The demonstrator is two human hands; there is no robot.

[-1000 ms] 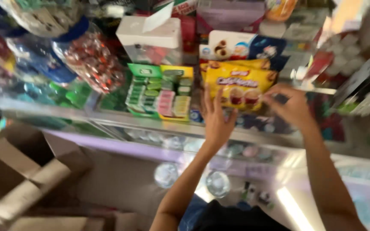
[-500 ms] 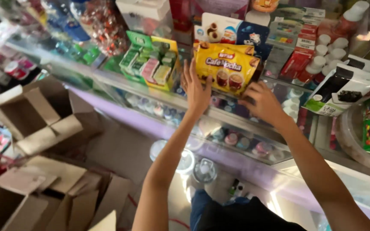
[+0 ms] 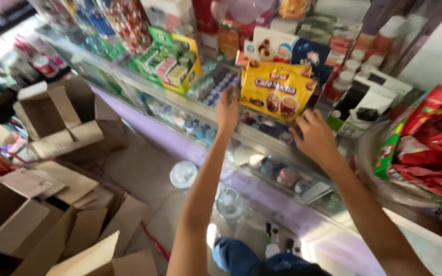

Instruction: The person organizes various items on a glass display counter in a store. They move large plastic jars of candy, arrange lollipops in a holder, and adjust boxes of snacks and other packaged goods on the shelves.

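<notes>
one yellow pouch (image 3: pixel 278 91), left hand (image 3: pixel 227 110), right hand (image 3: pixel 314 136)

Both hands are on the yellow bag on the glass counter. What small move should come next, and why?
Probably nudge the yellow bag a little further back, then let go. The left hand holds its left edge and the right hand its lower right corner; the bag stands near the front edge of the glass counter, with boxes close behind.

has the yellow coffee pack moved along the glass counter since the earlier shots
Cannot tell: the head camera swung. The yellow coffee pack stands just right of the green-and-yellow display box, between left hand and right hand, as before.
</notes>
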